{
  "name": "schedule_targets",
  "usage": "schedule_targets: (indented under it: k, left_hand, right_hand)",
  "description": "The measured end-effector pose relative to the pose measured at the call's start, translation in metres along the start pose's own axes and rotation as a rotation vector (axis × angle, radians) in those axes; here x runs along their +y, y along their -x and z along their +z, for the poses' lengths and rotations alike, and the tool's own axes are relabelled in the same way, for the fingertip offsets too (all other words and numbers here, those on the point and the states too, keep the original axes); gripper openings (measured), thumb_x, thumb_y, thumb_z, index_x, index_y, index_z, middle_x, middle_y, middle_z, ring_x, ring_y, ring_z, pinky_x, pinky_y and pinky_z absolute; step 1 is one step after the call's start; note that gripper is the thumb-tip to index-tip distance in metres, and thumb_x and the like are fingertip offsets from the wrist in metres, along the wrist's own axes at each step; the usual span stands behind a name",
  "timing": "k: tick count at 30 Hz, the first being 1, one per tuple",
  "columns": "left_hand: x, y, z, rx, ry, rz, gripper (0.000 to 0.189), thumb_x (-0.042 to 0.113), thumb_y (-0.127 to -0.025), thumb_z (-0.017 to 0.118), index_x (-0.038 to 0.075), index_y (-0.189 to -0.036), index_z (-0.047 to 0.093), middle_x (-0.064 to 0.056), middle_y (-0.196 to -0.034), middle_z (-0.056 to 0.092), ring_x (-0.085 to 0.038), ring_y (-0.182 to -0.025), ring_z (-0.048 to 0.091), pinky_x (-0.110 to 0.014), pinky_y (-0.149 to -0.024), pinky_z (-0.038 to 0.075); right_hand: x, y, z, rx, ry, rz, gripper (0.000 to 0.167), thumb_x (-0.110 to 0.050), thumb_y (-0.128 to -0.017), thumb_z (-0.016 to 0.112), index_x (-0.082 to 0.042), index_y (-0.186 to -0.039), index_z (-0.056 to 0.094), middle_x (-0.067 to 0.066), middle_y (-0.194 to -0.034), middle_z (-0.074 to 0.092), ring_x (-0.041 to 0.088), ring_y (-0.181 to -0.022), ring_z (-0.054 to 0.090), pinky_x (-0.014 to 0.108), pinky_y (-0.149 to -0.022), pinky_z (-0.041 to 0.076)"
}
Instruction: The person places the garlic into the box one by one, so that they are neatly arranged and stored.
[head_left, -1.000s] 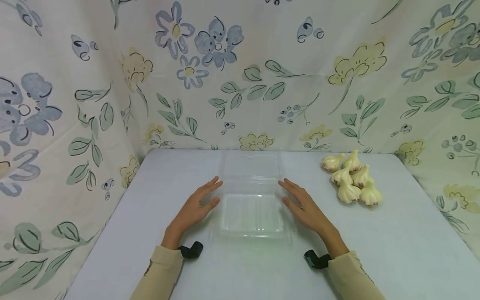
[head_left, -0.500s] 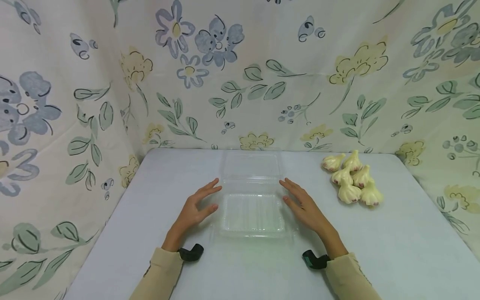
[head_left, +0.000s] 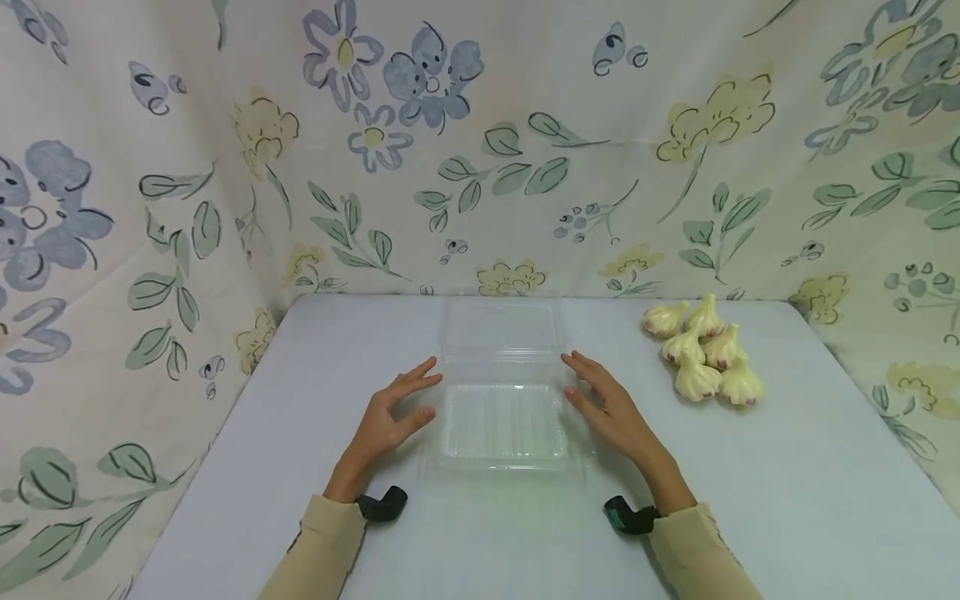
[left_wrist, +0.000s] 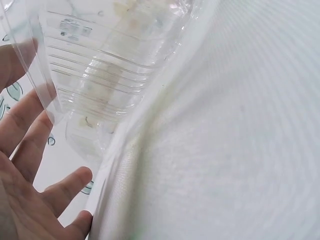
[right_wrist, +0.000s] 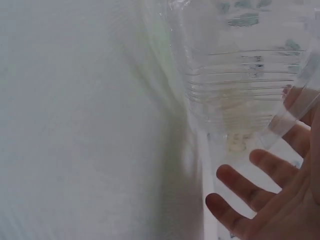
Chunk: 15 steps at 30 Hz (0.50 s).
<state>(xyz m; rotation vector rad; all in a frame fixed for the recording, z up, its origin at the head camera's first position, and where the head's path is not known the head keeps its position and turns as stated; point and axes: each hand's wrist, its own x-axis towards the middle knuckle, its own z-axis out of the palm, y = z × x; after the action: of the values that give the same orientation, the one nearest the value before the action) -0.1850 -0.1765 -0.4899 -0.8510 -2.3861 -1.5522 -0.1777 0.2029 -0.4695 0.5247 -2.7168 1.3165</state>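
Box (head_left: 504, 423) stands open on the worktop (head_left: 810, 500) straight ahead of you, between your hands, and little has changed around it in the last second: your left hand (head_left: 384, 423) has eased outward by a trace, your right hand (head_left: 613, 415) keeps nearly the same place beside the right edge, and the head view tips slightly downward. That reads as a pause, with the box seemingly left just where it was. Both hands are open and hold nothing, fingers (left_wrist: 27, 114) parted and a little bent; in the wrist views some fingertips overlap the clear rim, and you cannot tell from them whether they touch it. The box is clear and shiny, apparently thin plastic, with straight ribs in the near half, glints along its edges and the print of the cloth (head_left: 510, 92) showing through. Its lid (head_left: 501, 327) is folded back toward the far edge. Six garlic bulbs (head_left: 693, 350) lie clustered to the right, well apart from it, none inside.
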Motion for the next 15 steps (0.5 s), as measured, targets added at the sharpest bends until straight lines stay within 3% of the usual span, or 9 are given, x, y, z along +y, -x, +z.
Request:
schedule_targets:
  k: [6,9,11,15]
  left_hand:
    - [-0.002,0.0,0.001,0.006,-0.01,-0.006,0.046,0.01,-0.092,0.071,0.006,-0.137,0.064,-0.01,-0.159,0.046,-0.036,-0.149,0.041,-0.073,-0.121,0.014]
    - [-0.004,0.001,0.001,0.006,-0.014,-0.005,0.048,0.01,-0.091,0.072,0.008,-0.138,0.064,-0.01,-0.159,0.046,-0.037,-0.149,0.041,-0.073,-0.121,0.014]
    - [-0.005,0.001,0.002,0.005,-0.016,-0.004,0.048,0.01,-0.09,0.072,0.008,-0.138,0.064,-0.011,-0.159,0.046,-0.037,-0.149,0.041,-0.073,-0.121,0.014]
    - [-0.005,0.001,0.001,0.006,-0.021,-0.003,0.05,0.01,-0.09,0.073,0.008,-0.139,0.063,-0.01,-0.16,0.045,-0.037,-0.149,0.041,-0.073,-0.121,0.013]
  right_hand:
    - [0.0,0.001,-0.013,0.096,0.008,-0.043,0.046,-0.025,-0.104,0.06,-0.015,-0.148,0.053,0.011,-0.15,0.054,0.035,-0.126,0.061,0.055,-0.099,0.051]
    - [0.003,0.004,-0.023,0.147,0.022,-0.042,0.039,-0.022,-0.103,0.062,-0.013,-0.141,0.06,0.01,-0.136,0.066,0.025,-0.113,0.067,0.042,-0.092,0.055]
    - [0.005,0.006,-0.031,0.166,0.028,-0.026,0.034,-0.022,-0.103,0.062,-0.011,-0.135,0.065,0.01,-0.124,0.072,0.017,-0.101,0.069,0.032,-0.085,0.056]
    - [0.008,0.01,-0.047,0.182,0.034,0.022,0.027,-0.023,-0.102,0.063,-0.009,-0.123,0.071,0.009,-0.104,0.077,0.009,-0.081,0.065,0.022,-0.071,0.052]
